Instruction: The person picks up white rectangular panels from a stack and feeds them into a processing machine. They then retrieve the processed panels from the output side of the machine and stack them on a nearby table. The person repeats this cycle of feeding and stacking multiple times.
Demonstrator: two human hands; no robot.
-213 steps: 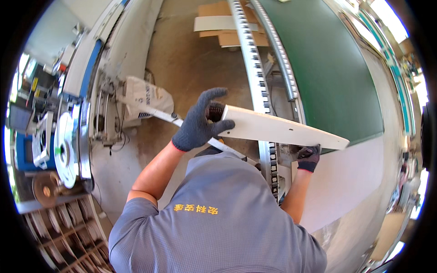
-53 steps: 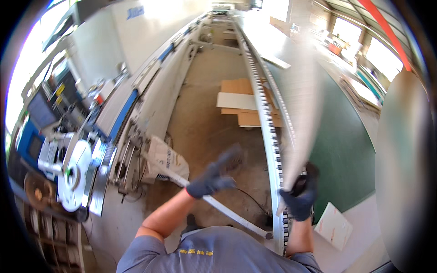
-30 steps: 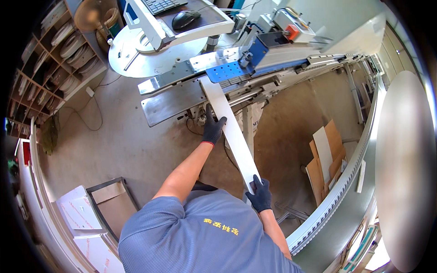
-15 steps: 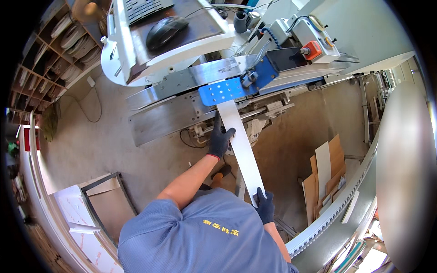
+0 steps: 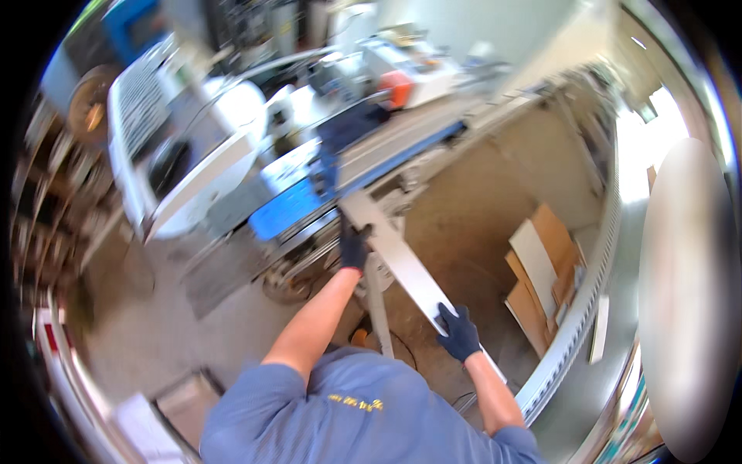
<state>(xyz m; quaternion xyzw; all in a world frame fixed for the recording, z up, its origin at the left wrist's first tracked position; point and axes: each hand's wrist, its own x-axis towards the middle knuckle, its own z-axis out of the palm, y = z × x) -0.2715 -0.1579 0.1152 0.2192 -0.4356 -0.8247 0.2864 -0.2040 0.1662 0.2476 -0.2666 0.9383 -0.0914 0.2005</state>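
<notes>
A long white board strip (image 5: pixel 414 277) slants from the machine down toward my right side. Near its far end, my left hand (image 5: pixel 354 246), in a dark glove with a red cuff, grips its left edge. My right hand (image 5: pixel 459 332), gloved alike, is closed on the strip nearer my body, and a short length sticks out past it. The strip's far end lies by the blue plate (image 5: pixel 287 210) of the machine; blur hides whether they touch. Part of the left fingers is smeared by motion.
A keyboard (image 5: pixel 139 116) and a black mouse (image 5: pixel 168 165) are on a stand at the left. An orange-red part (image 5: pixel 396 90) tops the machine. Board offcuts (image 5: pixel 535 259) lean at the right, beside a curved toothed rail (image 5: pixel 576 340). Shelving (image 5: pixel 58 185) stands far left.
The view has turned, and the machine sits further left. The strip's far end has moved right along the machine, off the perforated blue plate. My right hand grips further up the strip.
</notes>
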